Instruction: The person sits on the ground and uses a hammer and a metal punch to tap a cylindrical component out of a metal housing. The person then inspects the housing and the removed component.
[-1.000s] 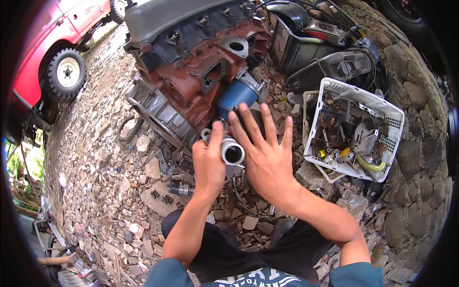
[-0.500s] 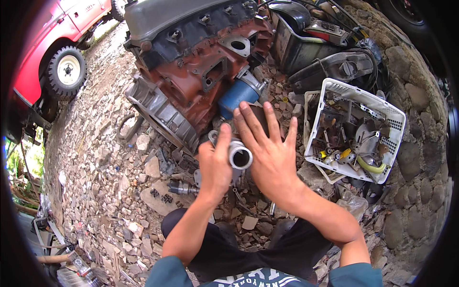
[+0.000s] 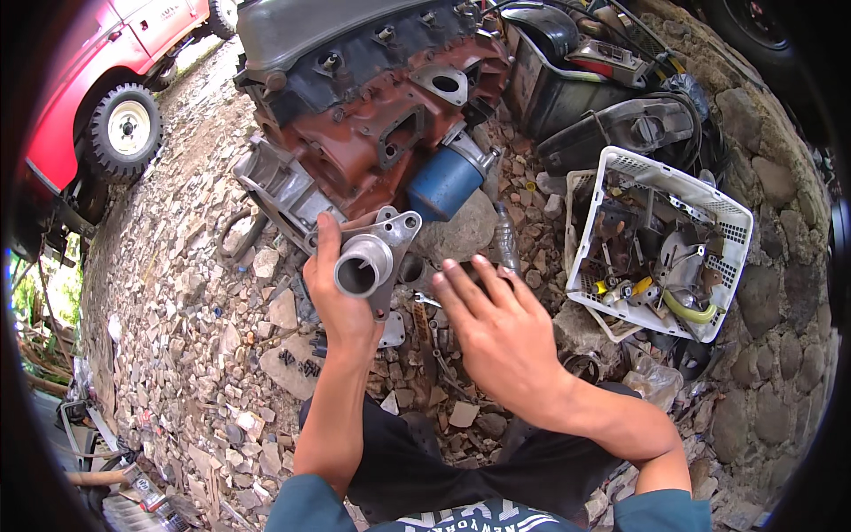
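Observation:
My left hand [image 3: 341, 297] grips a grey metal flanged pipe fitting [image 3: 377, 257], its round open neck tilted up toward me. Several bolt holes show in the pointed lobes of its flange. To the right, my right hand [image 3: 505, 341] is apart from the fitting, palm down with fingers stretched out. Something dark shows by its fingertips; I cannot make out what it is. Beyond both hands stands a red-brown engine block [image 3: 355, 151] with a blue oil filter [image 3: 446, 183] on its near side.
At the right, a white plastic basket [image 3: 745, 239] holds assorted metal parts. Behind it are a black bin [image 3: 545, 97] and a stone wall [image 3: 771, 266]. A large stone [image 3: 461, 229], wrenches and small parts lie on gravel [image 3: 204, 310]. A red vehicle [image 3: 71, 97] stands at far left.
My left hand has moved left with the fitting and turned it, bringing its flange into view. My right hand has come away from it, moving nearer to me and uncovering the large stone.

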Demonstrator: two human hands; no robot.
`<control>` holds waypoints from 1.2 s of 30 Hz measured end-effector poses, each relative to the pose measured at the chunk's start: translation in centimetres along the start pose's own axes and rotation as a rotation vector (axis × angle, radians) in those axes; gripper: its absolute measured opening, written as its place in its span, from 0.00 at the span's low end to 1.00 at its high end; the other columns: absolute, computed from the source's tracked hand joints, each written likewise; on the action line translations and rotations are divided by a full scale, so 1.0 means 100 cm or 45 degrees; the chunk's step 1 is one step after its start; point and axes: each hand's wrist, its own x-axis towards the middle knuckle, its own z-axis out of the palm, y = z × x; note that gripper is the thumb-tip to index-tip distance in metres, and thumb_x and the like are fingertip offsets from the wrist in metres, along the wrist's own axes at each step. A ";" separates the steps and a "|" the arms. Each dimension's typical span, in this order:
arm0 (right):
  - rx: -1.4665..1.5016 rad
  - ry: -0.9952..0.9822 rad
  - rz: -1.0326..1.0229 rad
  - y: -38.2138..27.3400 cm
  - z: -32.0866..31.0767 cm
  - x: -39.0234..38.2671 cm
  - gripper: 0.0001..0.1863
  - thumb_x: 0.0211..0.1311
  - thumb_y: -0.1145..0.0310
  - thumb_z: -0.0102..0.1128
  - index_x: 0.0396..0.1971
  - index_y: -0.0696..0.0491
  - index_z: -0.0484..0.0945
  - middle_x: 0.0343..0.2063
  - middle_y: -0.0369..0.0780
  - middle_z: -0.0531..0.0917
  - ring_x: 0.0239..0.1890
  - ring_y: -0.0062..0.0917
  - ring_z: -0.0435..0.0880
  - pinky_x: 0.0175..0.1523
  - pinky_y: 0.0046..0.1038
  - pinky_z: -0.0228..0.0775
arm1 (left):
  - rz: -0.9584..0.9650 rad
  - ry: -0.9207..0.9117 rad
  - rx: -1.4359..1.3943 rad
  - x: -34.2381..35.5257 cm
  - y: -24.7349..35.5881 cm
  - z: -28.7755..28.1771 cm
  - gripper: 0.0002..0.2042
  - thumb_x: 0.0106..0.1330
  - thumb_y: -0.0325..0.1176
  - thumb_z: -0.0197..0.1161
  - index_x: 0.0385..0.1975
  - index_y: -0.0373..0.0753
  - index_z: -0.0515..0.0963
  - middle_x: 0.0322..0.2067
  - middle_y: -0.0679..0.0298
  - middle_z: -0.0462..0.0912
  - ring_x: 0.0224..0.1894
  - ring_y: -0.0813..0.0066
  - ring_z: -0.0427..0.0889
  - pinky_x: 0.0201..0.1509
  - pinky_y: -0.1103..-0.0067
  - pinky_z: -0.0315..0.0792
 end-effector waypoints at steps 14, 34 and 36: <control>0.843 0.455 0.267 0.020 -0.026 0.027 0.21 0.63 0.83 0.48 0.56 0.56 0.73 0.47 0.52 0.82 0.46 0.45 0.85 0.50 0.38 0.77 | 0.070 -0.081 -0.001 -0.022 0.002 0.004 0.31 0.76 0.55 0.44 0.46 0.25 0.77 0.35 0.53 0.84 0.35 0.70 0.86 0.32 0.76 0.83; 1.615 0.160 0.249 0.009 -0.048 0.017 0.16 0.64 0.78 0.55 0.50 0.68 0.74 0.54 0.50 0.80 0.50 0.29 0.84 0.54 0.28 0.77 | 0.533 -0.250 0.165 -0.058 0.006 0.010 0.28 0.78 0.50 0.43 0.47 0.26 0.79 0.42 0.51 0.84 0.42 0.69 0.84 0.48 0.74 0.78; 1.617 0.157 0.268 0.008 -0.048 0.017 0.15 0.64 0.78 0.56 0.49 0.68 0.74 0.54 0.50 0.81 0.50 0.29 0.84 0.53 0.28 0.77 | 0.540 -0.266 0.168 -0.059 0.006 0.009 0.28 0.78 0.50 0.42 0.47 0.26 0.79 0.42 0.51 0.84 0.43 0.69 0.84 0.48 0.74 0.78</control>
